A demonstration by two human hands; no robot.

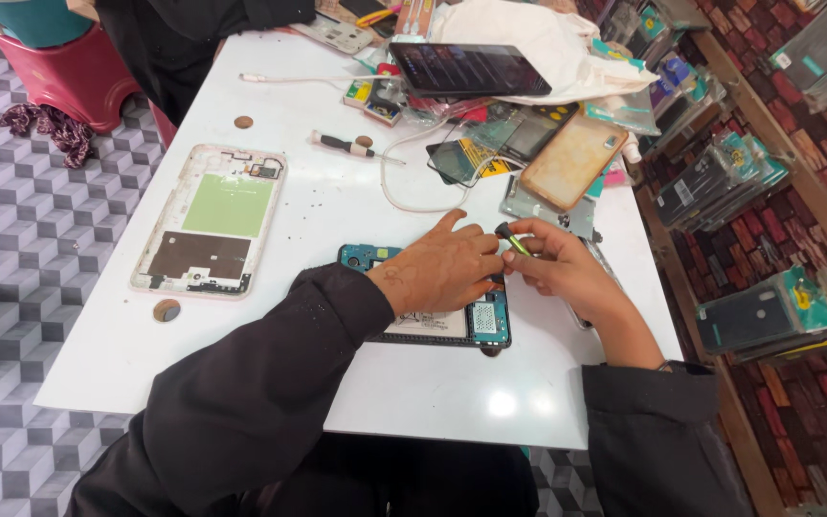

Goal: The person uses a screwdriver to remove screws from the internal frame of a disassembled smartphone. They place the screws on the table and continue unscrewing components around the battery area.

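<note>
We are at the screw stage: our left hand [442,273] lies flat, fingers together, on the opened phone [485,321] at centre frame; our right hand [562,268] pinches the screwdriver [512,238]. Next demands steady vertical seating.

Glossy white table [337,220] carries an opened phone [476,321] with a blue circuit board; beside it, a matt pink-rimmed plastic back frame [209,220].

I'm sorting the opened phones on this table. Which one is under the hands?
The blue-framed opened phone under the left hand, not the pink-rimmed one with a green panel lying apart at the table's left.
</note>
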